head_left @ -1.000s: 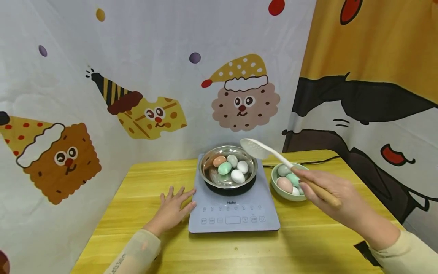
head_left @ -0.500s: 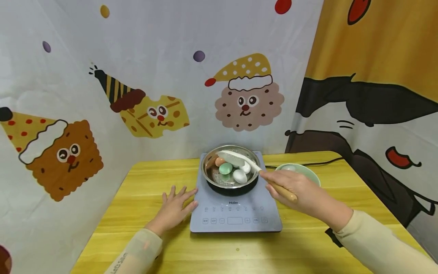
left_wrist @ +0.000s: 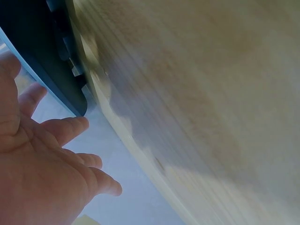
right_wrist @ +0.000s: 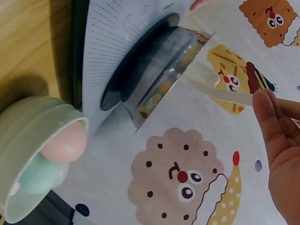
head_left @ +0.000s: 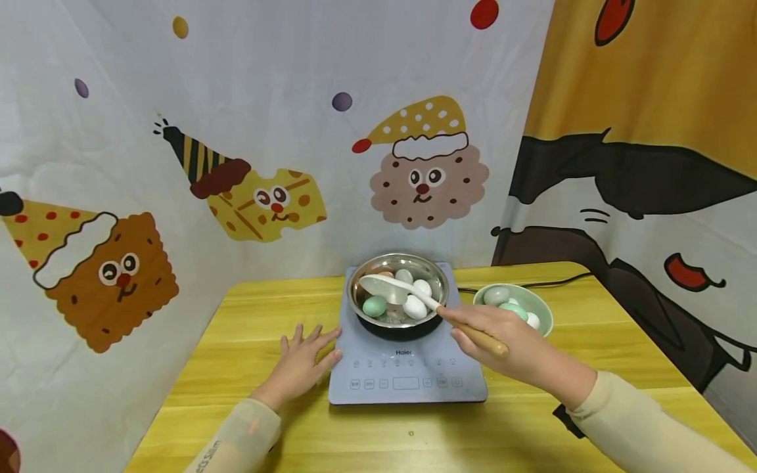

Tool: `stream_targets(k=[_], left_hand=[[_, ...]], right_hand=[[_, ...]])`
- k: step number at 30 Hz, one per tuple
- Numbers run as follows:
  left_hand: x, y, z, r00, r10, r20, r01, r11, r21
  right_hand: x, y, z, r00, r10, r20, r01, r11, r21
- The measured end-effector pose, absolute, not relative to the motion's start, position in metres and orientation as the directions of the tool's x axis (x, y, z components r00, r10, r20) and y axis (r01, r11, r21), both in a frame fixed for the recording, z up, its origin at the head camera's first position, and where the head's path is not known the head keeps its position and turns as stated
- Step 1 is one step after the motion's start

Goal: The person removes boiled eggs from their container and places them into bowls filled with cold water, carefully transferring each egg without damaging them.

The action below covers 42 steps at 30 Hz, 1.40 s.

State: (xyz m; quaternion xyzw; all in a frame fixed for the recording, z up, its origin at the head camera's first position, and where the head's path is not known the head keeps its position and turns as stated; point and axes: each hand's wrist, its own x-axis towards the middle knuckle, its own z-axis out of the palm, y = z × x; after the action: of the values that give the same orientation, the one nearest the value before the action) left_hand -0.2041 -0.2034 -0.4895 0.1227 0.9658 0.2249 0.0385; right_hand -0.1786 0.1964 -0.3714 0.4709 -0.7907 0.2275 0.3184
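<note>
My right hand (head_left: 511,345) holds the wooden handle of a white slotted spoon (head_left: 384,289), its head inside a steel pan (head_left: 442,289). Several eggs lie in the pan: a green egg (head_left: 374,306) at the front left, a white egg (head_left: 414,307) at the front right, a grey egg (head_left: 404,276) behind. The spoon head partly covers a brown egg. Whether the spoon bears an egg cannot be seen. With fingers spread, my left hand (head_left: 298,364) touches the left edge of the induction cooker (head_left: 408,368); the left wrist view shows its palm (left_wrist: 42,173).
Right of the cooker stands a pale green bowl (head_left: 547,312) with several eggs, among them a pink egg (right_wrist: 65,140). A black cord (head_left: 558,282) runs behind it. The wooden table (head_left: 260,309) meets a printed cloth backdrop (head_left: 266,98).
My right hand has carried the slotted spoon leftward from near the bowl, then down into the pan. The green egg in the pan has shifted toward the front left. My left hand stays put.
</note>
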Motion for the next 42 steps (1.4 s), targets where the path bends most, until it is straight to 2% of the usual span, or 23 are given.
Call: stream_targets(k=[6,8,12,14,17,21,26,35,42], left_hand=[[-0.204,-0.204,-0.49,-0.968,0.248,-0.019,0.214,0.87,0.445],[-0.204,-0.205,-0.49,-0.969,0.246,-0.019,0.213,0.87,0.445],[-0.204,-0.205,-0.492,-0.969,0.247,-0.022,0.21,0.866,0.454],[-0.203,-0.205,-0.492,-0.969,0.246,-0.022,0.209,0.864,0.458],[-0.203,-0.205,-0.493,-0.97,0.243,-0.019,0.206,0.862,0.462],[-0.203,-0.205,-0.494,-0.971,0.24,-0.015,0.207,0.866,0.455],[-0.204,-0.205,-0.496,-0.97,0.243,-0.013,0.211,0.866,0.454],[-0.204,-0.206,-0.495,-0.968,0.249,-0.006,0.219,0.861,0.459],[-0.204,-0.204,-0.494,-0.969,0.247,-0.01,0.216,0.865,0.454]], right_hand=[[-0.177,0.208,-0.377,-0.463,-0.512,0.724,-0.87,0.42,-0.26],[-0.177,0.212,-0.382,-0.564,-0.467,0.681,-0.825,0.368,-0.43],[-0.177,0.218,-0.391,-0.805,-0.353,0.477,-0.555,0.16,-0.817],[-0.18,0.22,-0.394,-0.887,-0.296,0.353,-0.388,0.064,-0.92],[-0.187,0.223,-0.397,-0.953,-0.232,0.193,-0.192,-0.029,-0.981],[-0.194,0.226,-0.398,-0.984,-0.174,0.037,-0.01,-0.151,-0.988],[-0.197,0.226,-0.396,-0.988,-0.153,-0.029,0.068,-0.257,-0.964],[-0.193,0.242,-0.382,-0.984,-0.177,-0.007,0.071,-0.354,-0.933],[-0.181,0.293,-0.374,-0.982,-0.143,0.126,-0.057,-0.411,-0.91]])
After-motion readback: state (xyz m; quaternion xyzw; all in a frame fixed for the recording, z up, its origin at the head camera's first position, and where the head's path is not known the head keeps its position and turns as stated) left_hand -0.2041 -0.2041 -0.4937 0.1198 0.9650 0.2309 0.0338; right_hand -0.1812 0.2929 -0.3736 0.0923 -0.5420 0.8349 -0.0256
